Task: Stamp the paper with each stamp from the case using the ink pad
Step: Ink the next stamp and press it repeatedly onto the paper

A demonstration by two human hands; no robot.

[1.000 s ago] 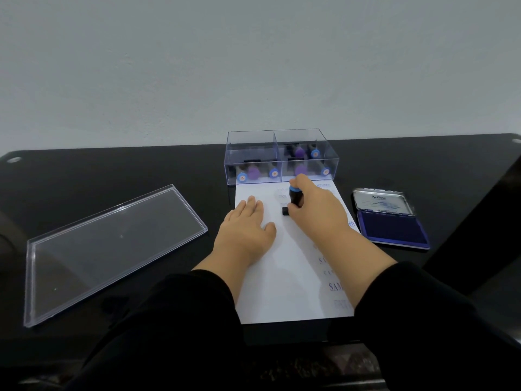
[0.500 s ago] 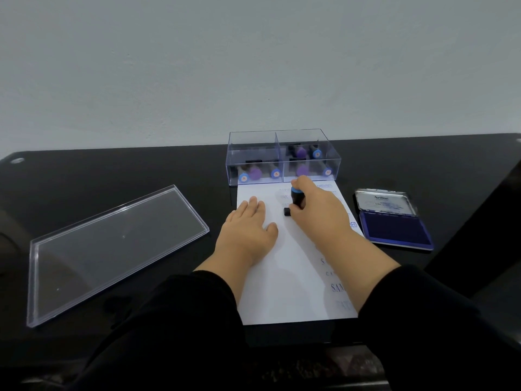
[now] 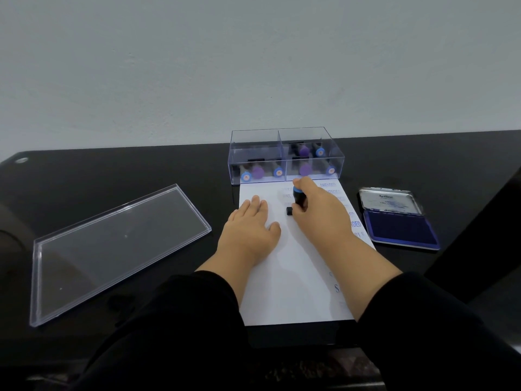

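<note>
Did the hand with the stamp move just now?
No. The right hand grips the stamp at the same spot on the paper, just below the clear case, as before.

Paper [image 3: 293, 277] lies on table [image 3: 112, 170] straight before me. Case [image 3: 286, 155] sits behind paper, touching its far edge, stamps inside its compartments. Case lid [image 3: 112, 249] lies flat, well left of paper. Ink pad [image 3: 400, 230] sits just right of paper, its lid hinged back behind it. My left hand [image 3: 251, 232] rests flat on paper, left of my right hand [image 3: 321, 213], which holds stamp [image 3: 297, 200] upright on paper.
</note>
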